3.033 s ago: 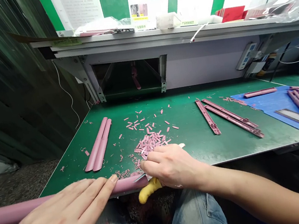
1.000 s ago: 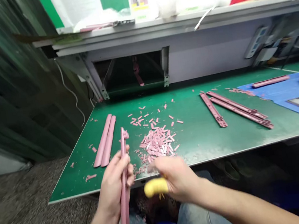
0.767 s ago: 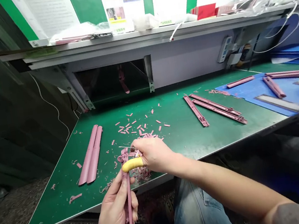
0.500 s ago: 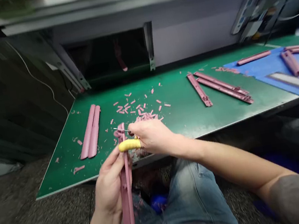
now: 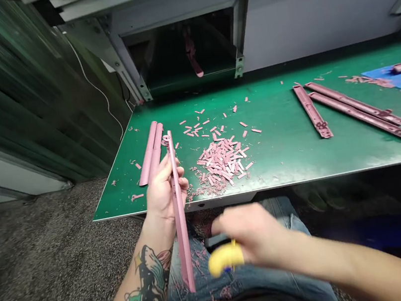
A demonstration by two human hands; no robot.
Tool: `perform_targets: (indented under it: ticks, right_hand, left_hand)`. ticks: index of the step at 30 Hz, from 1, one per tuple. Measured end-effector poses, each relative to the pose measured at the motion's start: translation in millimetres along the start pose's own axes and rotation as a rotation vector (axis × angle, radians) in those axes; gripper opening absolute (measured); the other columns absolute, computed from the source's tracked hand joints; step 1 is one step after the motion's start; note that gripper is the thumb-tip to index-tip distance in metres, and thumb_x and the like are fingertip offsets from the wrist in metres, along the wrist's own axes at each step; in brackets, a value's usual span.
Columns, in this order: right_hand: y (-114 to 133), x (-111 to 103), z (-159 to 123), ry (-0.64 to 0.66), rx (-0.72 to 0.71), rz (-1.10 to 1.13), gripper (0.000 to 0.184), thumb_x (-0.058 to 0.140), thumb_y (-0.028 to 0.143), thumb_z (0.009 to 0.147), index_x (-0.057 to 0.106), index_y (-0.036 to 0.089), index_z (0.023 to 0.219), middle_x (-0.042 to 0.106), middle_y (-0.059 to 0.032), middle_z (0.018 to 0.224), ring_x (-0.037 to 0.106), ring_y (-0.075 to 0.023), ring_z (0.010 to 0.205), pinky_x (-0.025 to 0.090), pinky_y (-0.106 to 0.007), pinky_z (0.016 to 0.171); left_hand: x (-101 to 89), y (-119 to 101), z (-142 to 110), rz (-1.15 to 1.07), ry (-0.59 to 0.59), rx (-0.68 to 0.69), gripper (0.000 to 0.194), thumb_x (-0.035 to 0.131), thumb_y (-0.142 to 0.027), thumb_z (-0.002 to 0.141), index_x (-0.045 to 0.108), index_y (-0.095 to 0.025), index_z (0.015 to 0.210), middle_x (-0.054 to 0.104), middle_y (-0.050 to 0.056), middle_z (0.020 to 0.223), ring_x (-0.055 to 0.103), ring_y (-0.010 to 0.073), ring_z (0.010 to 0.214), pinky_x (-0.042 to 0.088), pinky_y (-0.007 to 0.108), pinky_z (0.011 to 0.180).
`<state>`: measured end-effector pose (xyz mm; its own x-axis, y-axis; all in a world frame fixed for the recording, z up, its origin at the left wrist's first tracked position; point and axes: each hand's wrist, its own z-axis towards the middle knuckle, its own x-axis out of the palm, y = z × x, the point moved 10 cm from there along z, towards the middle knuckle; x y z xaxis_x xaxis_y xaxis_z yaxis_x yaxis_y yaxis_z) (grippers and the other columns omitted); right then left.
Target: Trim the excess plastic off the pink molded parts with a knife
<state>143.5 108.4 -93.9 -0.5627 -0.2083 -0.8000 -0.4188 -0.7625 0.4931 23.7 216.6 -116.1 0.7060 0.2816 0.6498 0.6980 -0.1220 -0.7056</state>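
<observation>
My left grip (image 5: 162, 190) is wrapped around a long, pink, plastic-looking channel strip (image 5: 181, 224) left of the frame's centre, seemingly mid-trimming, so the next move likely calls for bringing my blurred right grip (image 5: 256, 232) (clutching something or not, I cannot tell) to it.

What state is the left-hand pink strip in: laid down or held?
Held: the left hand wraps the pink strip, whose near end reaches past the green bench over the jeans. Can't tell whether its far end touches.
</observation>
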Motion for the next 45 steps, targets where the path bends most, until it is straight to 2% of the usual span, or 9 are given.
perform_targets:
  ticks: [5, 12, 16, 22, 30, 34, 37, 40, 45]
  right_hand:
    - [-61, -57, 45, -0.258, 0.220, -0.007, 0.058, 0.048, 0.071, 0.084, 0.064, 0.016, 0.094, 0.062, -0.0020, 0.071, 0.054, -0.0137, 0.062, 0.033, -0.023, 0.055]
    - [-65, -74, 48, -0.316, 0.304, -0.114, 0.059, 0.052, 0.073, 0.080, 0.063, 0.018, 0.098, 0.067, -0.0044, 0.085, 0.060, -0.0175, 0.073, 0.037, -0.026, 0.062]
    - [-60, -76, 42, -0.310, 0.328, -0.137, 0.063, 0.049, 0.076, 0.079, 0.062, 0.018, 0.101, 0.067, -0.0044, 0.086, 0.061, -0.0182, 0.074, 0.037, -0.026, 0.061]
    - [-52, -79, 40, -0.310, 0.320, -0.249, 0.064, 0.041, 0.081, 0.078, 0.057, 0.019, 0.080, 0.063, -0.0013, 0.072, 0.055, -0.0151, 0.061, 0.025, -0.026, 0.051]
    - [-30, -58, 40, -0.170, 0.167, -0.250, 0.051, 0.041, 0.061, 0.093, 0.055, 0.020, 0.066, 0.060, 0.0013, 0.060, 0.047, -0.0113, 0.050, 0.016, -0.026, 0.048]
    - [-33, -69, 33, -0.223, 0.158, 0.082, 0.034, 0.039, 0.042, 0.100, 0.065, 0.020, 0.103, 0.069, -0.0029, 0.091, 0.060, -0.0141, 0.080, 0.040, -0.023, 0.068]
    - [-40, -73, 20, -0.221, 0.236, 0.199, 0.034, 0.040, 0.032, 0.100, 0.056, 0.021, 0.128, 0.067, -0.0060, 0.107, 0.059, -0.0151, 0.094, 0.043, -0.026, 0.082]
    - [-34, -59, 5, -0.192, 0.263, 0.227, 0.035, 0.051, 0.037, 0.096, 0.060, 0.019, 0.124, 0.069, -0.0057, 0.097, 0.061, -0.0150, 0.083, 0.044, -0.025, 0.076]
    - [-16, -7, -10, 0.005, 0.273, 0.103, 0.023, 0.055, 0.037, 0.092, 0.070, 0.022, 0.101, 0.069, -0.0042, 0.078, 0.062, -0.0161, 0.073, 0.043, -0.025, 0.068]
  left_hand:
    - [0.4, 32, -30, -0.009, 0.029, -0.133, 0.021, 0.050, -0.012, 0.091, 0.062, -0.016, 0.108, 0.053, -0.002, 0.078, 0.050, 0.0009, 0.047, 0.037, 0.008, 0.032]
    - [-2.9, 68, -72, -0.029, 0.115, -0.284, 0.031, 0.037, -0.018, 0.097, 0.055, -0.021, 0.123, 0.050, -0.002, 0.059, 0.039, 0.0007, 0.034, 0.031, 0.008, 0.033]
    - [-4.7, 72, -81, -0.074, 0.159, -0.307, 0.028, 0.050, -0.022, 0.093, 0.059, -0.024, 0.120, 0.053, -0.001, 0.061, 0.042, 0.0005, 0.034, 0.030, 0.008, 0.035]
    - [-10.7, 71, -82, -0.021, 0.179, -0.313, 0.027, 0.069, -0.027, 0.081, 0.067, -0.026, 0.108, 0.055, -0.002, 0.058, 0.045, 0.0024, 0.033, 0.029, 0.009, 0.033]
    - [-16.7, 64, -79, 0.026, 0.137, -0.273, 0.021, 0.060, -0.022, 0.087, 0.064, -0.023, 0.108, 0.055, -0.001, 0.057, 0.043, 0.0022, 0.033, 0.032, 0.008, 0.033]
    - [-11.5, 47, -68, 0.000, 0.152, -0.251, 0.022, 0.044, -0.025, 0.096, 0.060, -0.022, 0.110, 0.060, 0.002, 0.068, 0.050, 0.0050, 0.041, 0.038, 0.010, 0.034]
    - [-1.3, 28, -60, 0.035, 0.206, -0.262, 0.036, 0.031, -0.029, 0.099, 0.062, -0.013, 0.091, 0.056, 0.003, 0.062, 0.049, 0.0071, 0.037, 0.035, 0.013, 0.030]
    - [6.2, -13, -52, -0.016, 0.173, -0.048, 0.037, 0.030, -0.030, 0.099, 0.061, -0.016, 0.085, 0.055, 0.001, 0.064, 0.043, 0.0053, 0.037, 0.033, 0.013, 0.031]
    - [31.5, -80, -82, 0.140, 0.175, 0.575, 0.026, 0.039, -0.036, 0.097, 0.063, -0.028, 0.102, 0.059, -0.001, 0.078, 0.049, 0.0101, 0.049, 0.038, 0.021, 0.039]
